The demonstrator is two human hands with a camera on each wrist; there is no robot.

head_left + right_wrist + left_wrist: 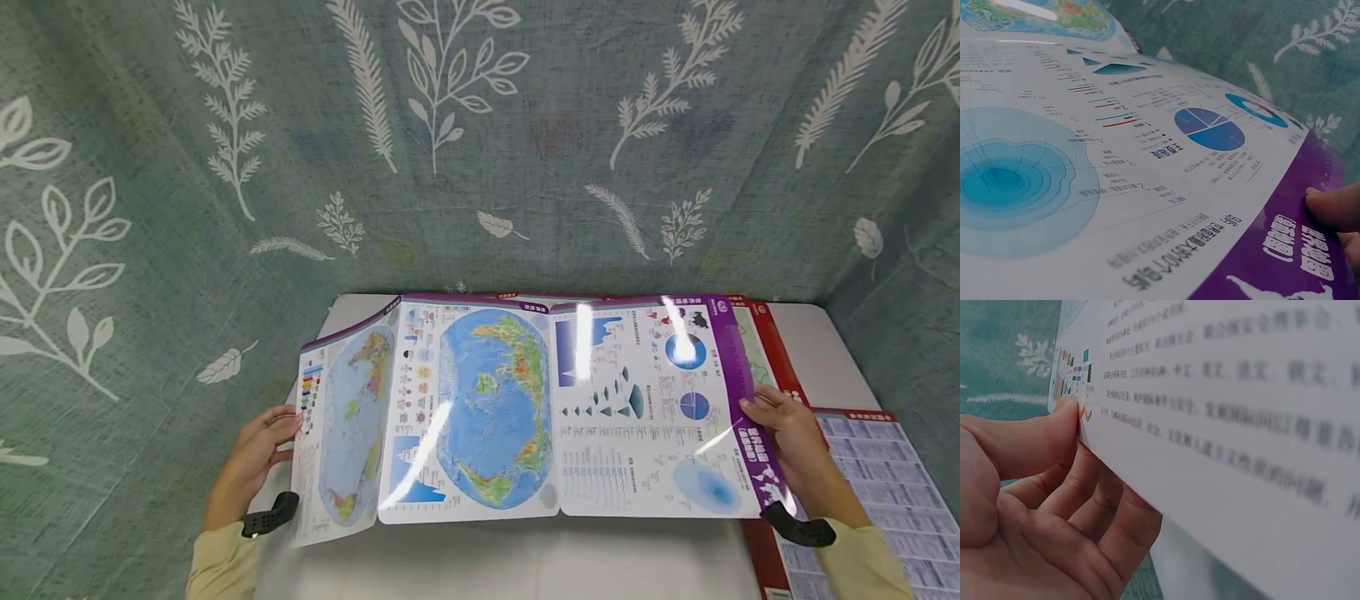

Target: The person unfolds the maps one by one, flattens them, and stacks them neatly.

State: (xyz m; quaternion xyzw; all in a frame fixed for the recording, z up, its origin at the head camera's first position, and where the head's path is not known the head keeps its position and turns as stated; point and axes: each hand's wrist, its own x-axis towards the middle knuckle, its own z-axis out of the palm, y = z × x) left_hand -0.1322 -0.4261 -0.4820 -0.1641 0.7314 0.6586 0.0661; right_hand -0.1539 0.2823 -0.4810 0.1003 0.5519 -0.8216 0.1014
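Note:
A glossy fold-out world map [495, 408] spans the space between both hands, opened into three panels with creases between them. My left hand [264, 446] pinches its left edge; in the left wrist view the thumb [1041, 440] lies on the printed face and the fingers curl behind the sheet. At the other end my right hand [787, 442] grips the purple border, its thumb [1332, 206] on top in the right wrist view. The left panel bends back at its crease, while the middle and right panels lie nearly flat toward the head camera.
Behind the map, red-bordered sheets [780, 354] lie on the white table [645, 558]. Another sheet with printed columns [885, 483] lies at the right. A green leaf-patterned cloth [480, 167] hangs at the back and sides. Black straps with cameras [272, 515] sit on the wrists.

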